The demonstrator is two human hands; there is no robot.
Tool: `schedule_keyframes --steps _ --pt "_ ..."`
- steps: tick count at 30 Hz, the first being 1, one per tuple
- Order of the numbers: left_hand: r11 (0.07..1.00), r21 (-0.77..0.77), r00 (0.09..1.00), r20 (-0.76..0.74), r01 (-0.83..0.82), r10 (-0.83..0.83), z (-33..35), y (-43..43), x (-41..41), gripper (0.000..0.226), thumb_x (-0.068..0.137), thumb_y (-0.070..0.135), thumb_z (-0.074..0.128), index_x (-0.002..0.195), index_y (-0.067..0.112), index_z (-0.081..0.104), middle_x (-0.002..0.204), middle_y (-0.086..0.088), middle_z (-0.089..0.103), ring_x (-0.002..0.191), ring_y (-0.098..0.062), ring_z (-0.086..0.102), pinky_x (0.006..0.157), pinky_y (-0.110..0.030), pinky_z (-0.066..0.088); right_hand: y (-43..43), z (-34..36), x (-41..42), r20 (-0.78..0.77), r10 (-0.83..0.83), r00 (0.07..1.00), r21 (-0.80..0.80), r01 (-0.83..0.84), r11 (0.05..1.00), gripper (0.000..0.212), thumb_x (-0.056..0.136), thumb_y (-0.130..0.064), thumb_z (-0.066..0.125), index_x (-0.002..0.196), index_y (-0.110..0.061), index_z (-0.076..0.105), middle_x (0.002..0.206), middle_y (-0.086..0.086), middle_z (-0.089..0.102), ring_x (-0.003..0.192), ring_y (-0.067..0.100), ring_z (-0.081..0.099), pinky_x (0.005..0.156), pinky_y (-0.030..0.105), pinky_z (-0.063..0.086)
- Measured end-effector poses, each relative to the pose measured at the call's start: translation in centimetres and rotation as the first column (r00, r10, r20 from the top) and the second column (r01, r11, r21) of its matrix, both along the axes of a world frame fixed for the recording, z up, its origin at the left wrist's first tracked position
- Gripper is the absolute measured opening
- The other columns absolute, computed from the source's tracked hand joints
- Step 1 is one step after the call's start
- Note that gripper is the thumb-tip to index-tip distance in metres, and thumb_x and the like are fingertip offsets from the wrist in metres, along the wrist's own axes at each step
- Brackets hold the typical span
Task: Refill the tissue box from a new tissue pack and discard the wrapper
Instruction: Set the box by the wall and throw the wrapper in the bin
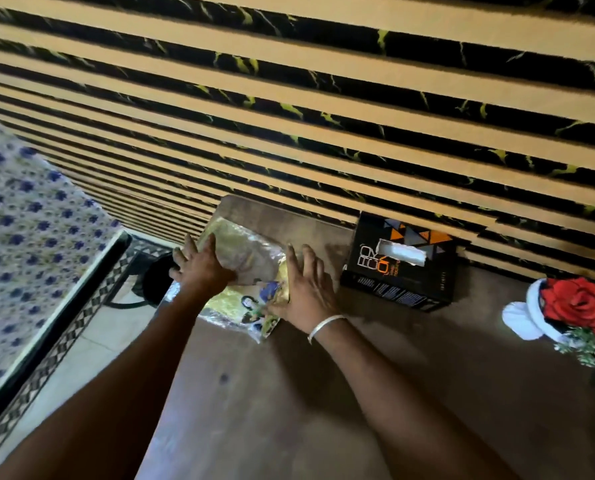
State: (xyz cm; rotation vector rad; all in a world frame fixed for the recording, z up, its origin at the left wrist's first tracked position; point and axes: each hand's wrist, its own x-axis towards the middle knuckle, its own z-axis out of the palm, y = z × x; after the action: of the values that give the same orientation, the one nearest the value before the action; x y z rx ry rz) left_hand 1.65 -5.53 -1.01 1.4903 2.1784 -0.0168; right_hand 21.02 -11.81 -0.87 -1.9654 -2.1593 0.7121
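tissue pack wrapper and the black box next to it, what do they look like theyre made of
Tissue pack wrapper: thin glossy plastic film, judging by the crinkles and shiny highlights. Black box: probably printed cardboard, with flat faces, sharp folded edges and a ragged torn dispensing slot; the finish looks matte to slightly satin.

Home bedroom, patterned bedspread (22,216), striped wall panelling (323,109), rose ornament (573,306)

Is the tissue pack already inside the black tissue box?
No, the tissue pack lies on the table beside the black tissue box.
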Motion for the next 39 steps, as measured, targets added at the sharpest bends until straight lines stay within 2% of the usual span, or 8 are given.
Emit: schedule_keyframes --steps 7,16,18,21,26,31,34,39 --pt "0.997 -0.073 0.999 0.042 0.009 -0.006 -0.4 -1.1 -4.0 0.118 0.069 0.026 0.087 0.157 0.037 0.009 0.166 -0.009 -0.013 0.151 -0.043 -0.010 0.116 -0.067 0.004 2.0 -1.5 -3.7 0.095 0.055 0.994 -0.164 -0.039 0.986 0.141 0.058 -0.063 0.084 0.158 -0.020 -0.004 0.164 0.017 -0.008 0.152 0.038 0.001 0.121 0.051 0.014" --pt "0.982 -0.168 0.994 -0.050 0.084 -0.093 -2.7 -1.1 -4.6 0.124 0.069 0.022 0.086 0.158 0.033 0.001 0.164 -0.009 0.004 0.143 -0.042 0.017 0.109 -0.058 0.035 3.1 -3.7 -6.1 0.180 0.048 0.983 -0.258 0.000 0.966 0.141 0.062 -0.047 0.089 0.157 -0.013 -0.009 0.163 0.022 0.001 0.151 0.040 0.002 0.124 0.048 0.010" --pt "0.982 -0.154 0.993 -0.029 0.105 -0.111 -2.7 -0.8 -4.2 0.116 0.072 0.015 0.083 0.158 0.032 0.007 0.162 -0.010 0.010 0.142 -0.041 0.020 0.109 -0.057 0.037 3.0 -4.2 -6.4 0.188 0.047 0.981 -0.247 0.001 0.969 0.138 0.065 -0.043 0.088 0.157 -0.011 -0.010 0.163 0.024 0.004 0.152 0.041 0.004 0.123 0.047 0.006" --pt "0.980 -0.123 0.988 0.011 0.155 -0.154 -2.7 -0.3 -3.6 0.084 0.085 0.015 0.069 0.154 0.029 0.024 0.160 -0.010 0.016 0.140 -0.040 0.022 0.111 -0.059 0.036 3.0 -4.6 -6.8 0.190 0.026 0.981 -0.210 0.015 0.978 0.130 0.072 -0.034 0.086 0.157 -0.011 -0.010 0.162 0.024 0.010 0.151 0.040 0.008 0.123 0.045 0.007" --pt "0.929 -0.051 0.929 -0.034 0.365 -0.367 -3.8 0.0 -2.2 0.038 0.095 0.033 0.054 0.130 0.020 0.057 0.142 -0.007 0.045 0.134 -0.029 0.030 0.108 -0.047 0.029 2.9 -3.6 -7.5 0.143 0.045 0.989 -0.202 -0.016 0.979 0.125 0.076 -0.011 0.080 0.157 -0.025 -0.014 0.153 0.023 0.023 0.144 0.041 0.025 0.119 0.046 0.025" --pt "0.958 0.068 0.938 0.192 0.279 -0.287 -4.3 -1.0 -0.7 0.029 0.089 0.019 0.063 0.115 0.008 0.068 0.130 -0.012 0.057 0.118 -0.030 0.049 0.093 -0.032 0.045 2.4 -2.6 -8.4 0.064 0.012 0.998 -0.231 0.003 0.973 0.099 0.087 0.001 0.060 0.156 -0.041 0.003 0.151 0.022 0.025 0.136 0.041 0.039 0.112 0.046 0.038" --pt "0.980 0.085 0.924 0.326 0.180 -0.198 -3.0 -2.3 -0.5 0.014 0.087 0.005 0.064 0.098 -0.001 0.069 0.103 -0.015 0.070 0.084 -0.021 0.062 0.069 -0.022 0.044 1.7 -1.9 -8.6 -0.083 -0.027 0.996 -0.218 0.008 0.976 0.086 0.086 0.006 0.059 0.155 -0.032 0.023 0.150 0.019 0.037 0.137 0.036 0.043 0.112 0.040 0.036" --pt "0.975 0.158 0.895 0.396 0.153 -0.205 -1.1 -5.4 -1.8 0.012 0.081 0.012 0.068 0.073 0.003 0.066 0.072 -0.012 0.062 0.071 -0.025 0.063 0.062 -0.026 0.039 -0.4 0.4 -8.6 -0.218 -0.117 0.969 -0.193 0.074 0.978 0.068 0.082 0.009 0.057 0.143 -0.017 0.049 0.133 0.018 0.060 0.125 0.033 0.054 0.105 0.031 0.040"
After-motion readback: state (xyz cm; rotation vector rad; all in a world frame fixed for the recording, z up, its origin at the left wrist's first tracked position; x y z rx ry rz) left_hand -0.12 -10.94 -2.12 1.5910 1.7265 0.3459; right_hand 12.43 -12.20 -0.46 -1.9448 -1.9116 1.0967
